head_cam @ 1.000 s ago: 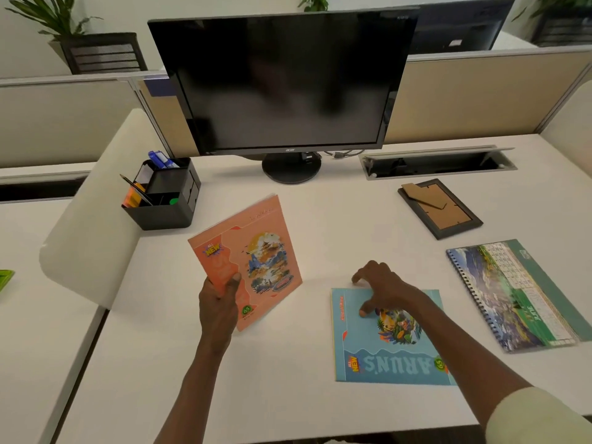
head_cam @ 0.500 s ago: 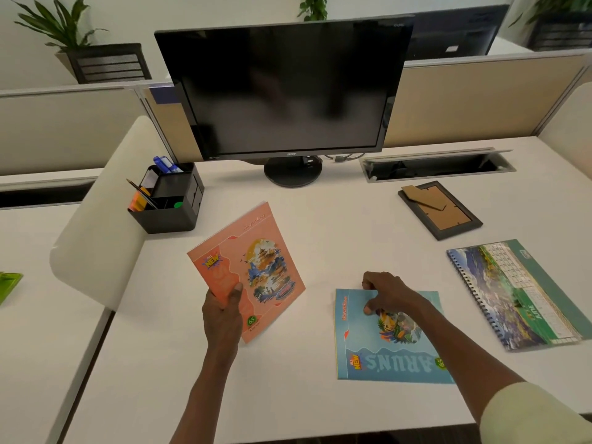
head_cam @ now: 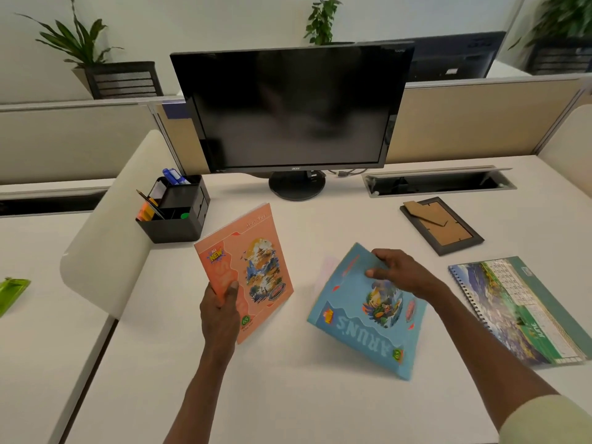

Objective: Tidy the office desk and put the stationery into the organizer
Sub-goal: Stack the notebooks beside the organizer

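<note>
My left hand [head_cam: 221,307] grips the lower edge of an orange notebook [head_cam: 248,267] and holds it tilted above the white desk [head_cam: 288,392]. My right hand [head_cam: 398,272] pinches the far edge of a blue notebook [head_cam: 362,318], which is lifted at that side while its near corner stays low by the desk. A black desk organizer [head_cam: 174,216] with pens and markers in it stands at the back left, beyond the orange notebook.
A black monitor [head_cam: 291,107] on its stand fills the back centre. A dark photo frame [head_cam: 442,224] lies face down at the right. A spiral-bound calendar [head_cam: 519,310] lies near the right edge. A cable tray slot [head_cam: 439,182] runs along the back.
My right hand has taken hold of the blue notebook's far edge and raised it off the desk, tilting it up. The orange notebook stays held in my left hand.
</note>
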A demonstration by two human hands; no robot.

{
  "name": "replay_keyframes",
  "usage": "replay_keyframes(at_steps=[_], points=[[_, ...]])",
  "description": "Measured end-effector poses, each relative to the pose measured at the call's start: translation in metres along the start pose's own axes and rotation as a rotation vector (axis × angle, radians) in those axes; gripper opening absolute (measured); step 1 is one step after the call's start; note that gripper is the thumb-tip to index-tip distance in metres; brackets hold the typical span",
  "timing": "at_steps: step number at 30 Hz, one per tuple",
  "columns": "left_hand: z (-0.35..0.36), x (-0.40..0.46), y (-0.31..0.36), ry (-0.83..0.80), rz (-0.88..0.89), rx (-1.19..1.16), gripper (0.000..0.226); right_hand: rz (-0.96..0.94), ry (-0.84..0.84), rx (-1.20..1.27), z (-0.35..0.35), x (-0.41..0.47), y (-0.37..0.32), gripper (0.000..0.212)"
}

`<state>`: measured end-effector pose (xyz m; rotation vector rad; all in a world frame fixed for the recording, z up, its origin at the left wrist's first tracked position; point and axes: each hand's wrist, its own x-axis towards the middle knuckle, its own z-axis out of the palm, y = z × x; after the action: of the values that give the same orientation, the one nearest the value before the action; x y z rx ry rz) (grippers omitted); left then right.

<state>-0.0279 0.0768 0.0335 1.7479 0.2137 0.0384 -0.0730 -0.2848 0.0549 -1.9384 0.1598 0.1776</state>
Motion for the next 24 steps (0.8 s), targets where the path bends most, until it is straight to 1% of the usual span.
replay_keyframes(at_steps=[4,8,10,16,21,23,24], points=[[0.009,0.000,0.005,-0.043,0.003,-0.047,0.024,-0.047,0.114,0.256,0.001,0.003,-0.021,0.023],[0.022,-0.002,0.011,-0.112,0.004,-0.128,0.024,-0.082,0.236,0.458,0.021,0.008,-0.042,0.023],[0.028,-0.004,0.016,-0.165,-0.002,-0.191,0.022,-0.089,0.277,0.520,0.032,0.012,-0.051,0.024],[0.036,-0.004,0.032,-0.419,0.047,-0.294,0.030,-0.051,0.371,0.455,0.057,0.027,-0.066,0.018],[0.044,-0.001,0.038,-0.458,0.056,-0.266,0.026,-0.048,0.469,0.429,0.073,0.034,-0.068,0.017],[0.046,0.002,0.038,-0.443,0.045,-0.261,0.025,-0.075,0.500,0.402,0.076,0.034,-0.068,0.025],[0.047,0.004,0.039,-0.441,0.041,-0.254,0.025,-0.084,0.516,0.383,0.077,0.034,-0.068,0.035]])
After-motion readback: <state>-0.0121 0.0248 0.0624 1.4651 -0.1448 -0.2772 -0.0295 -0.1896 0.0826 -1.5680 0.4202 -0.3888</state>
